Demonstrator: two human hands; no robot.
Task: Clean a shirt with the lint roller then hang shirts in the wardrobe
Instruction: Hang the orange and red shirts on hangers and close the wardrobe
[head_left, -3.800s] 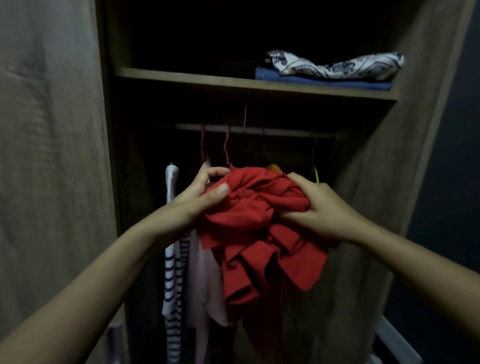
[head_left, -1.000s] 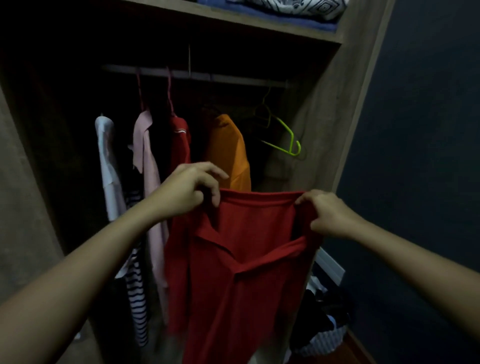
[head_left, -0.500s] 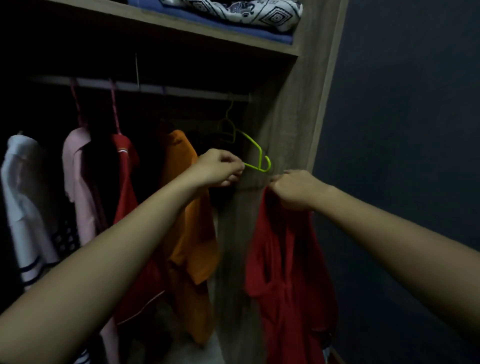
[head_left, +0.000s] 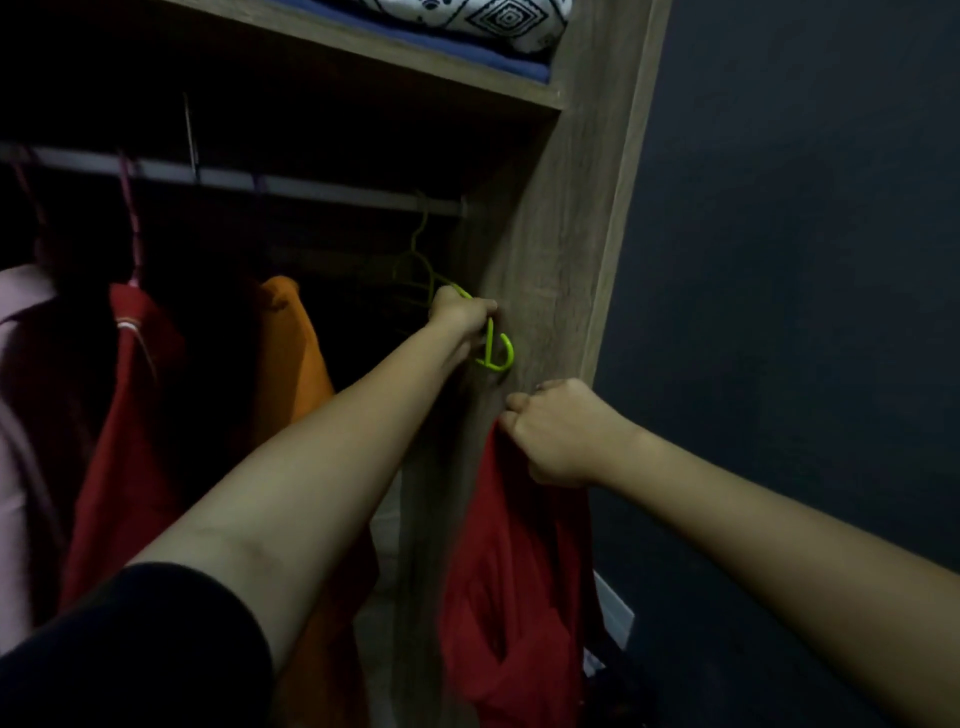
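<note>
My left hand (head_left: 460, 314) reaches into the wardrobe and grips a lime green hanger (head_left: 496, 353), whose hook sits on the rail (head_left: 311, 187) at its right end. My right hand (head_left: 558, 428) grips the top of a red shirt (head_left: 511, 587), which hangs limp from my fist in front of the wardrobe's right side panel (head_left: 561, 249). The two hands are a short way apart, the right one lower. No lint roller is in view.
On the rail hang an orange shirt (head_left: 293, 358), a dark red garment (head_left: 130, 410) and a pink one (head_left: 15, 415) on pink hangers. Folded patterned and blue cloth (head_left: 498, 31) lies on the shelf above. A dark wall (head_left: 805, 260) is on the right.
My left hand let go of the red shirt, reached to the green hanger and now grips it further up. The right hand alone holds the shirt, now lower and to the right.
</note>
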